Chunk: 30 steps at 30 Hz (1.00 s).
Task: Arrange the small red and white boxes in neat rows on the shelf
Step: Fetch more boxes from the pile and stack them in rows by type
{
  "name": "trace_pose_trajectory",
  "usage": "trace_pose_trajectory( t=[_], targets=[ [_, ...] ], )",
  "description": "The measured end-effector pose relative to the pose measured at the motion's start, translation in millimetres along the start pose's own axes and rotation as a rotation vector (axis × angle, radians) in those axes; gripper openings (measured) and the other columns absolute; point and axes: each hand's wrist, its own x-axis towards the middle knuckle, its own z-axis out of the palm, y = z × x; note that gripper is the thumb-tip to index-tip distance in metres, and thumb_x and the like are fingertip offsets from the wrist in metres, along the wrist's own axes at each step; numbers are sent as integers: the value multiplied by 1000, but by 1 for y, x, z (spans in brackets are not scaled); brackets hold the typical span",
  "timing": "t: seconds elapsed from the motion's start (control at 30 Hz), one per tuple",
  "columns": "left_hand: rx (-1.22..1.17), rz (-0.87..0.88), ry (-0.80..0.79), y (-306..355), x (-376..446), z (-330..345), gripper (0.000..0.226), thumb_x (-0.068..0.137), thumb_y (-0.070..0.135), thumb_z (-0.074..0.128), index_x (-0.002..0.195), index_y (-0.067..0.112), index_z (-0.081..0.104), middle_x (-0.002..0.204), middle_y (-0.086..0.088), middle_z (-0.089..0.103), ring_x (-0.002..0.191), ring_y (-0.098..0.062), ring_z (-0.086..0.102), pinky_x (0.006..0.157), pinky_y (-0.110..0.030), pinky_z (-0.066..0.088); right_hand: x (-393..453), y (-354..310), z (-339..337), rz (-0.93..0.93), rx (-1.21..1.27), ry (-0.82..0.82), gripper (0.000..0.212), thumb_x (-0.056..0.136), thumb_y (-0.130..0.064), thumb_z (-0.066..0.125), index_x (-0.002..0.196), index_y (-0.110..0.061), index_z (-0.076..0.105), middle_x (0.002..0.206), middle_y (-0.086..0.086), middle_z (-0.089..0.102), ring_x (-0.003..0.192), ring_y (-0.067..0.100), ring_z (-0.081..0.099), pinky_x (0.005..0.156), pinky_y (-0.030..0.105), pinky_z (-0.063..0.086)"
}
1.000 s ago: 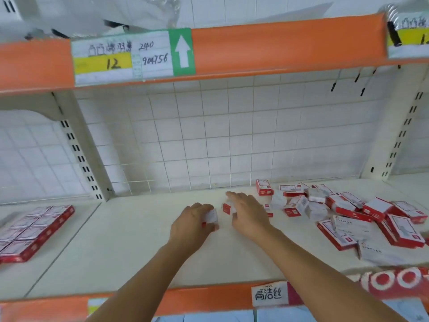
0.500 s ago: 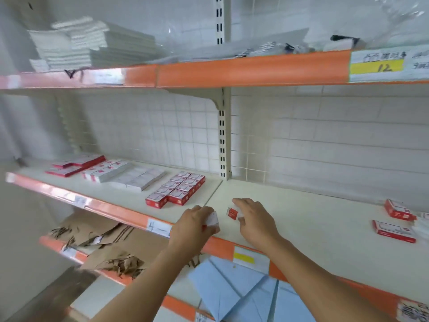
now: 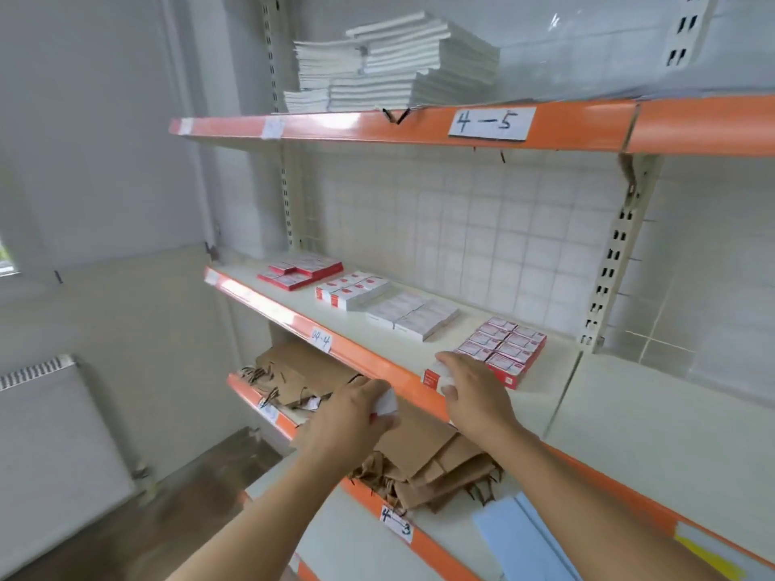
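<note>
Now both hands hold small boxes, left hand (image 3: 348, 417) one box (image 3: 386, 402), right hand (image 3: 476, 392) another (image 3: 434, 377) (shelf tag (image 3: 321, 340) "04-4")

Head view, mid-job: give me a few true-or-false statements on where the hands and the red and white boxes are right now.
1. The right hand sets a small red and white box at the front of the neat block of boxes. True.
2. The left hand is empty. False: it holds another small box in its grip.
3. The left hand is over the middle shelf. False: it is in front of the shelf's orange edge, lower down.
4. Brown paper bags lie on the shelf below. True.
5. The label on the top shelf's edge reads 4-3. False: it reads 4-5.
</note>
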Motion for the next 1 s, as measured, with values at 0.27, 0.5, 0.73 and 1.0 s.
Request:
trace_pose_trajectory(
  t=[0.27,0.5,0.73,1.0],
  targets=[
    [74,-100,75,-69,57,-30,45,81,40,66,125,37,54,114,14,57,102,-12,49,74,-34,50,95,-42,50,-99,60,12,48,91,-9,49,137,-22,42,135,-3,48,122,17,41,93,29,38],
    [83,-171,101,-117,106,-48,43,83,44,63,125,41,53,116,16,57,104,-11,50,69,-26,43,160,-70,91,-144,108,-21,48,92,-9,49,137,-22,41,137,-4,47,123,16,40,95,28,38],
    [37,-157,64,-179,157,-55,46,84,42,64,129,37,51,122,12,51,105,-12,52,72,-29,51,209,-91,132,-101,95,-40,47,92,-10,51,137,-21,40,136,-2,47,122,16,42,95,27,40],
    [-32,46,-73,-239,233,-63,51,82,42,68,129,32,53,124,10,48,103,-13,53,67,-22,40,245,-115,170,77,61,65,47,91,-9,54,134,-24,43,134,-5,50,122,14,44,89,24,42]
  ],
)
